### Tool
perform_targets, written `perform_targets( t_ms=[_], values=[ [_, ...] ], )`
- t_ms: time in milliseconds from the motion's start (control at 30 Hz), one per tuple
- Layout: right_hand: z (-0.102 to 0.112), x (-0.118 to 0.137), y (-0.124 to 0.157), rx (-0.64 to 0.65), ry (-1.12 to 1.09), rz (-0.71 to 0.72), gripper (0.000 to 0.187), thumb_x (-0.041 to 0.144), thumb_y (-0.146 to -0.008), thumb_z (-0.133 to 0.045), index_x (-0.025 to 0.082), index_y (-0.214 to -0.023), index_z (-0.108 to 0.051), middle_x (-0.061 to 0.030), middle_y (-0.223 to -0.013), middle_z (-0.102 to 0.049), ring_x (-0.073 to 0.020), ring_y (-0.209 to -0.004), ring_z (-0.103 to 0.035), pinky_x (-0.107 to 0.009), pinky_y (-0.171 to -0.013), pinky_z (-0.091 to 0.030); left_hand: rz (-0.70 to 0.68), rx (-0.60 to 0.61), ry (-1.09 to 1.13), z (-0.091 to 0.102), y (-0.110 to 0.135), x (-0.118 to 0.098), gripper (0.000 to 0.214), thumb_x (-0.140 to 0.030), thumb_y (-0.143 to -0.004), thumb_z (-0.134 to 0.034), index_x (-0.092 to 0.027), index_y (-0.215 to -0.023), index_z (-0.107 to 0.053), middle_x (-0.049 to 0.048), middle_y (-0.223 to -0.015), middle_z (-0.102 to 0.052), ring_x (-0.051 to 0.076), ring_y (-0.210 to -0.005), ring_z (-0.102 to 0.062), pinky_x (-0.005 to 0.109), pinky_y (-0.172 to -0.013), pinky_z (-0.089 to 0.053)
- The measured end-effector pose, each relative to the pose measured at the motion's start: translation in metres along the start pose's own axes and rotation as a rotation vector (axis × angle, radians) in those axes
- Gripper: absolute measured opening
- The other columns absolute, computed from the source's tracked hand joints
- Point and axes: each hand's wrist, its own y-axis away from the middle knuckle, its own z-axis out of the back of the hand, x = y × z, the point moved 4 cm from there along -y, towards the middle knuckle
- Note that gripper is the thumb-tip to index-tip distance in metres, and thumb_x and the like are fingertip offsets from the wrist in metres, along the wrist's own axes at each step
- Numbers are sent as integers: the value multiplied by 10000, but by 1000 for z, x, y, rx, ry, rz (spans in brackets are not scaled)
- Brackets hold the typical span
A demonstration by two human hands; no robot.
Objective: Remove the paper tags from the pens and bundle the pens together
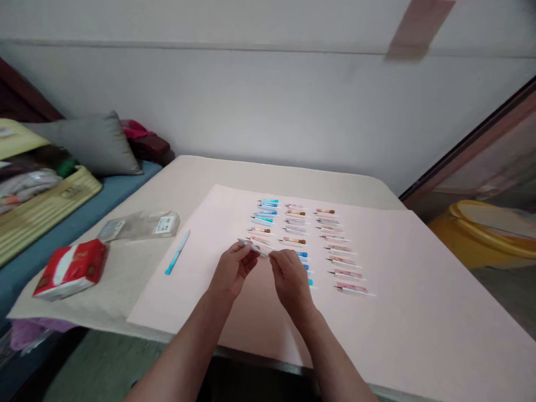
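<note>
Between my two hands is a slim whitish pen (253, 248), held above the pink sheet. My left hand (233, 269) is closed round its left part with thumb and fingers. My right hand (292, 277) pinches the right end. Beyond and beside the hands, several pens lie in three columns; the right column includes a pink pen (350, 288), and the middle one a brown-capped pen (293, 241). A blue pen (268, 205) is near the far end of the left column. My right hand partly hides blue pens in the middle column. One turquoise pen (177, 253) lies alone to the left.
The pink sheet (402, 268) covers much of the cloth-topped table (201, 170). A clear plastic bag (140, 226) and a red tissue pack (72, 269) lie at left. A blue couch with a grey pillow (94, 142) stands left; a yellow tub (464, 237) stands right.
</note>
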Motion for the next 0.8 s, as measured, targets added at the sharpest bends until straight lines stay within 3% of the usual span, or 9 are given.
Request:
perform_targets(
  t_ms=[433, 600, 700, 800],
  values=[
    [-7, 1, 4, 27, -57, -49, 183, 175, -896, -420, 173, -831, -592, -50, -740, -545, -170, -734, -486, -278, -648, -400, 59, 34, 54, -1, 1, 12, 110, -217, -785, -620, -159, -854, -558, 90, -862, -676, 139, -749, -649, 237, -664, -526],
    [-11, 0, 3, 58, -124, -97, 141, 207, -881, -466, 183, -889, -604, -51, -806, -601, -170, -789, -531, -275, -707, -419, 47, -58, 106, 4, -2, 7, 17, -115, -796, -578, -125, -787, -567, 96, -792, -672, 138, -728, -653, 220, -658, -541],
    [-8, -10, 0, 39, -164, -183, 162, 272, -884, -478, 186, -954, -596, -50, -887, -640, -163, -827, -563, -262, -738, -423, 16, -120, 174, 14, -6, -6, 75, -69, -805, -541, -118, -753, -562, 85, -741, -665, 135, -700, -656, 214, -639, -548],
    [-6, -29, -2, 56, -31, -295, 205, 264, -902, -423, 185, -955, -604, -54, -917, -649, -166, -833, -568, -262, -729, -404, -41, -224, 219, 32, -10, -25, 103, -50, -817, -511, -113, -749, -556, 92, -733, -669, 123, -647, -654, 204, -603, -551]
  ],
)
